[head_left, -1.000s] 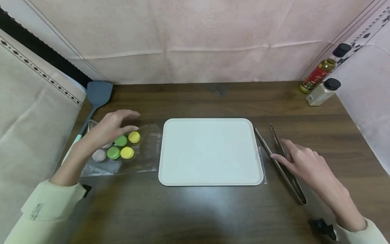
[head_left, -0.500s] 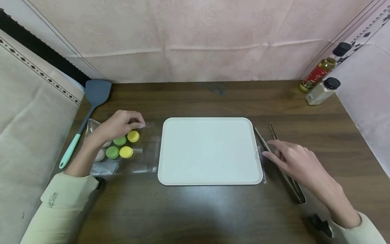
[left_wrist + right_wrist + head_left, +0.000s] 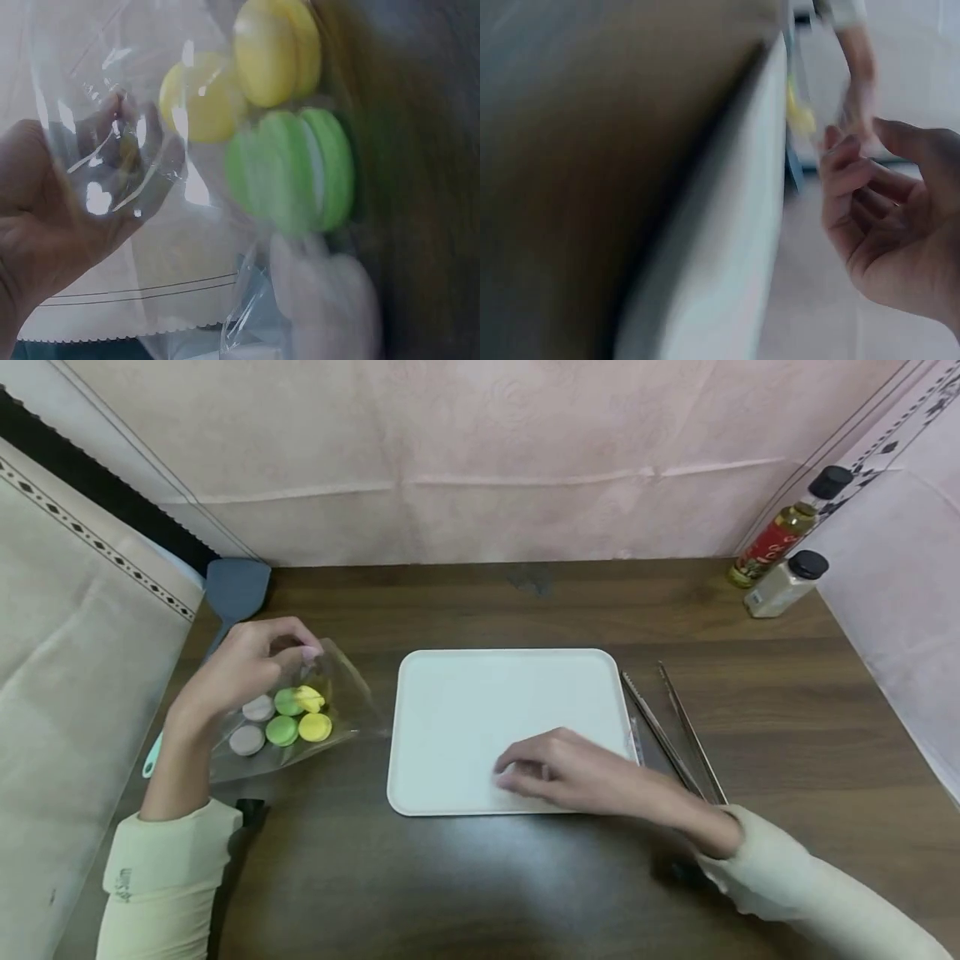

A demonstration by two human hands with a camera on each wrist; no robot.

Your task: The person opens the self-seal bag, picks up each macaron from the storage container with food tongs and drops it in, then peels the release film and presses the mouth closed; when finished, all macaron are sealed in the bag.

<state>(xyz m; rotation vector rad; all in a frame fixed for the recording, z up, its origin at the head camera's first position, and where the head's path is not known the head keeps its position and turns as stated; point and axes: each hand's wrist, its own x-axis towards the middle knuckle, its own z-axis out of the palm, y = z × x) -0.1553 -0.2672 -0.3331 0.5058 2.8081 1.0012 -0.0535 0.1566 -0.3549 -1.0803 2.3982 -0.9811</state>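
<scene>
My left hand [image 3: 251,664] pinches the upper edge of a clear plastic bag [image 3: 348,693] and holds it partly raised. Inside the bag lie several macarons: yellow ones [image 3: 315,727], green ones [image 3: 282,731] and whitish ones [image 3: 247,740]. In the left wrist view, a green macaron [image 3: 330,169] shows its pale filling through the plastic. My right hand [image 3: 566,772] hovers over the lower right of a white rectangular tray [image 3: 465,702], fingers loosely bent and holding nothing. Metal tongs [image 3: 693,739] lie on the table right of the tray, partly behind my right forearm.
A blue-grey spatula [image 3: 236,589] lies at the back left, its handle partly hidden by my left arm. An oil bottle [image 3: 776,539] and a black-capped jar [image 3: 787,585] stand at the back right. Pale cloth walls [image 3: 480,485] border the wooden table [image 3: 480,877].
My right hand has left the tongs and moved left over the tray. My left hand has taken hold of the bag's edge and lifted it, shifting slightly left; the macarons have tilted and shifted.
</scene>
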